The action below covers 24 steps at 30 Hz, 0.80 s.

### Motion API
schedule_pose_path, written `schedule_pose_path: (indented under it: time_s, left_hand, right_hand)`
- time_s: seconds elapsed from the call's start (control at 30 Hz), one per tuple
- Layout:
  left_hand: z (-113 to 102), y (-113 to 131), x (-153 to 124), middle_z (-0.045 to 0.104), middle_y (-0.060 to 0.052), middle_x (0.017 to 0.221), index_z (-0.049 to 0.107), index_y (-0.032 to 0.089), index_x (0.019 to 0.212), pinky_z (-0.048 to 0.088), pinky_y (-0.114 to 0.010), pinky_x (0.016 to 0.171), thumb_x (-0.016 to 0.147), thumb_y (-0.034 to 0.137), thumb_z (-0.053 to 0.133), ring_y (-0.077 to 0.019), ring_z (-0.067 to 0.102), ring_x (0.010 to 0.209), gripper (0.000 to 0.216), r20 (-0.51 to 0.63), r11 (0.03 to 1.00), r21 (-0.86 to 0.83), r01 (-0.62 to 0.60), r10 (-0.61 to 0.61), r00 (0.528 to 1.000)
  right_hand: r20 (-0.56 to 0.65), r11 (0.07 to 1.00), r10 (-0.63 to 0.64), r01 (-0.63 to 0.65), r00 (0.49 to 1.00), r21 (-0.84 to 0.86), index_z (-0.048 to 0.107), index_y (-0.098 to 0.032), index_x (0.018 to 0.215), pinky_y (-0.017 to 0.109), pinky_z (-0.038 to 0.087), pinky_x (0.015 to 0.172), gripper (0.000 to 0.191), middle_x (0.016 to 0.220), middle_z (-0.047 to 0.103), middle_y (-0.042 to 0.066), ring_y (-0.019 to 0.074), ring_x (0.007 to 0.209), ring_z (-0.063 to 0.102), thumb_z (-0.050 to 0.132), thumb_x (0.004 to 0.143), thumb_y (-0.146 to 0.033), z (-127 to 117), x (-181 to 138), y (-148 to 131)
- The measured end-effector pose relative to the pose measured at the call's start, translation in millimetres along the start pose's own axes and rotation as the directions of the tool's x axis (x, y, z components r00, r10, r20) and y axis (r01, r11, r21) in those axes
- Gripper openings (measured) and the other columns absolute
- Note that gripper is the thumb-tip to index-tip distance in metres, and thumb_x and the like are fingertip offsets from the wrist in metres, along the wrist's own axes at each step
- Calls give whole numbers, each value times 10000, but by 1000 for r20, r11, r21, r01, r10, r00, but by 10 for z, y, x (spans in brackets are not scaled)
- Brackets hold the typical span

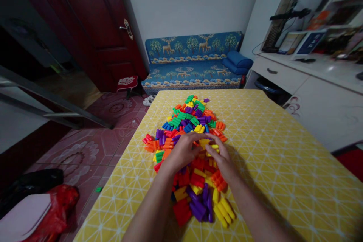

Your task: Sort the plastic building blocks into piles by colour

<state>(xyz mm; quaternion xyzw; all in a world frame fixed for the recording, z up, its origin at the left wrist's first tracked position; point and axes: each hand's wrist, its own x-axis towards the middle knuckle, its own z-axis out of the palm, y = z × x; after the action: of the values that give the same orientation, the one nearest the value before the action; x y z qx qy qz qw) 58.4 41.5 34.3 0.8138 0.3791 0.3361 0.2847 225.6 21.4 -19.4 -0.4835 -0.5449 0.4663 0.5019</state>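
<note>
A long heap of colourful plastic building blocks (181,119), in green, purple, orange, red, blue and yellow, lies on the table. My left hand (185,149) is over the middle of it, its fingers curled inward, with their grip partly hidden. Opposite, my right hand (222,157) has its thumb and fingers closed around a yellow building block (213,147). Both hands' fingertips meet close together, with another yellow piece (204,143) between them. Nearer to me lie purple blocks (198,206), a red block (182,211) and a yellow block (224,211).
The table wears a yellow patterned cloth (283,159). Behind it stands a blue sofa (193,68); a white cabinet (317,109) is on the right. A red bag (64,208) and a small green piece (99,189) lie on the floor at left.
</note>
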Motion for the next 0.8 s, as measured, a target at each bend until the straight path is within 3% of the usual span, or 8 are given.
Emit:
schedule_pose_path:
  time_s: [0.1, 0.27, 0.47, 0.63, 0.8]
  left_hand:
    - [66, 14, -27, 702, -67, 1142, 657, 250, 1229, 499, -314, 921, 862, 114, 593, -205, 648, 1043, 396, -48, 1000, -6, -8, 8, 999]
    - [132, -82, -157, 655, -111, 1215, 626, 222, 1269, 477, -373, 953, 874, 271, 634, -251, 610, 1097, 398, -113, 992, 116, 60, -46, 993]
    - [162, -229, -225, 672, -96, 1179, 661, 222, 1215, 454, -402, 964, 860, 269, 639, -258, 592, 1091, 359, -81, 980, 189, 65, -50, 995]
    - [179, -244, -210, 694, -78, 1139, 685, 236, 1168, 444, -417, 966, 835, 216, 646, -264, 583, 1085, 336, -81, 977, 207, 55, -39, 996]
    - [201, -282, -234, 692, -95, 1111, 685, 207, 1161, 460, -416, 947, 861, 226, 622, -258, 586, 1075, 308, -154, 981, 174, 84, -57, 986]
  right_hand:
    - [-18, 999, -32, 32, 999, 6, 625, -244, 1091, 339, 527, 889, 325, 1091, 682, 40, 229, 1033, 639, 618, 822, -426, -9, 13, 17]
    - [-190, 997, 60, -50, 980, 55, 626, -214, 1025, 265, 509, 568, 375, 882, 687, 37, 186, 697, 645, 666, 779, -494, -97, 55, 14]
    - [-467, 996, 77, -52, 881, 66, 632, -190, 986, 201, 450, 464, 419, 857, 668, 37, 149, 622, 639, 717, 681, -464, -669, 408, 222]
    - [-546, 951, 17, -183, 837, -250, 620, -181, 1011, 246, 485, 466, 350, 751, 669, 48, 185, 592, 653, 609, 711, -360, -1175, 792, 540]
    - [-529, 866, -143, -153, 836, -476, 645, -213, 1012, 346, 524, 720, 295, 909, 699, 92, 237, 828, 655, 585, 726, -253, -1148, 1138, 625]
